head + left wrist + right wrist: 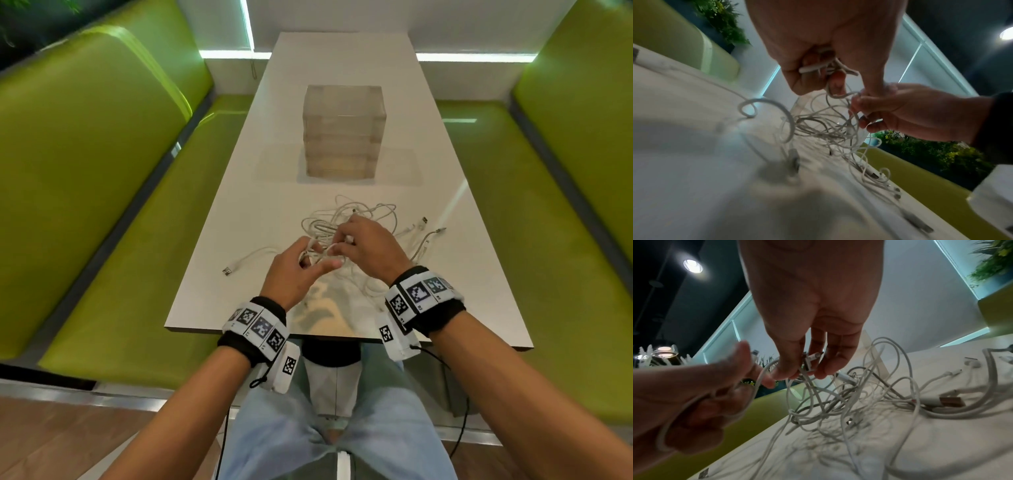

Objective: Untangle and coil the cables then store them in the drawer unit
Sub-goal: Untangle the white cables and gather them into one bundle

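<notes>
A tangle of white cables (363, 222) lies on the white table (239, 205), lifted at its near side. My left hand (301, 263) grips a bunch of cable loops (818, 68) in its curled fingers. My right hand (356, 243) pinches cable ends with connectors (812, 360) between thumb and fingers, close beside the left hand (701, 392). Strands hang from both hands down into the tangle (849, 402). A clear drawer unit (342, 132) stands shut at mid-table, beyond the cables.
A loose cable end with a USB plug (227, 271) trails to the left of my hands. More plugs (424, 221) lie at the right of the pile. Green benches (102, 171) flank the table on both sides.
</notes>
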A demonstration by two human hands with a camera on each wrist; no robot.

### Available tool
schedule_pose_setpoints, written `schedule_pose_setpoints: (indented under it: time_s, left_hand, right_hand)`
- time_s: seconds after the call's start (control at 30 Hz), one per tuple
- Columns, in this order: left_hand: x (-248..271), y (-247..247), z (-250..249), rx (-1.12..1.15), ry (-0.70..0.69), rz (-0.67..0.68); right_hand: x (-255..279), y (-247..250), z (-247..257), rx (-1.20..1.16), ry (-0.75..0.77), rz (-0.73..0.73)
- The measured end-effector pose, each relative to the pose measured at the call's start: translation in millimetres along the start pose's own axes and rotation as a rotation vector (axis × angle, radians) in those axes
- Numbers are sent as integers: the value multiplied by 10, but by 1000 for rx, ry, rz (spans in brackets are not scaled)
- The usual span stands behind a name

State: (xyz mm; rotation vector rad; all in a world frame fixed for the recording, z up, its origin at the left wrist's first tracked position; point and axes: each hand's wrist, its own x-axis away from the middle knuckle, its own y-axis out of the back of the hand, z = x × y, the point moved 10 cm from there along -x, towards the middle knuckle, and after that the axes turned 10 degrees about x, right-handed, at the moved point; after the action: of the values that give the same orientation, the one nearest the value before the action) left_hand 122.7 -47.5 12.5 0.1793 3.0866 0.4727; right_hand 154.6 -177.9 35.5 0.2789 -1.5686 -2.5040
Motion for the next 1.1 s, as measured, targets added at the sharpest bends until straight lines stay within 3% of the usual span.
schedule_pose_setpoints:
  time_s: [0.1, 0.3, 0.43, 0.6, 0.83, 1.1]
  left_hand:
    - [-22, -12, -21, -103, -100, 7]
    - [123, 89, -478, 215, -233, -23]
    - [113, 221, -360, 332, -137, -78]
    - [-62, 68, -45, 230, 32, -61]
    - [-134, -61, -20, 285, 5, -156]
    - [-131, -42, -101, 460, -5, -96]
  right_hand:
    - [27, -3, 23, 45, 41, -17]
    - [-49, -203, -171, 85, -38, 57]
    - [-118, -158, -193, -11, -85, 35]
    - [-68, -91, -71, 63, -33, 27]
    - [-22, -95, 27, -4, 17, 18]
    - [-100, -93, -16, -127, -25, -11]
